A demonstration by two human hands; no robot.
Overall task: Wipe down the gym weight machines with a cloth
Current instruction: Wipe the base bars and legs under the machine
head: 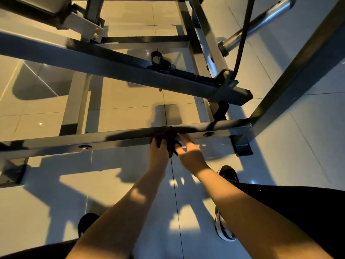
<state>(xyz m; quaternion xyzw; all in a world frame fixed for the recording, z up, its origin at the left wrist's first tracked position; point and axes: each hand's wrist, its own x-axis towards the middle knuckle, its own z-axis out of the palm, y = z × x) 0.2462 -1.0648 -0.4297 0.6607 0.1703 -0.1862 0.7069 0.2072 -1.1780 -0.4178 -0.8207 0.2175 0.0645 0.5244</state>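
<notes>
Reaching down, both hands (160, 152) (188, 152) press a dark cloth (169, 140) onto the frame bar (112, 140), fingers curled around it.

Two hands are being counted: left (158, 150) and right (190, 154). One cloth (169, 140) is being recorded. Two shoes are being noted, one (228, 173) ahead and one (223, 228) nearer. One chrome bar (259, 25), one cable (242, 36) and two bolts (85, 147) (208, 134) on the low rail are being logged.
</notes>
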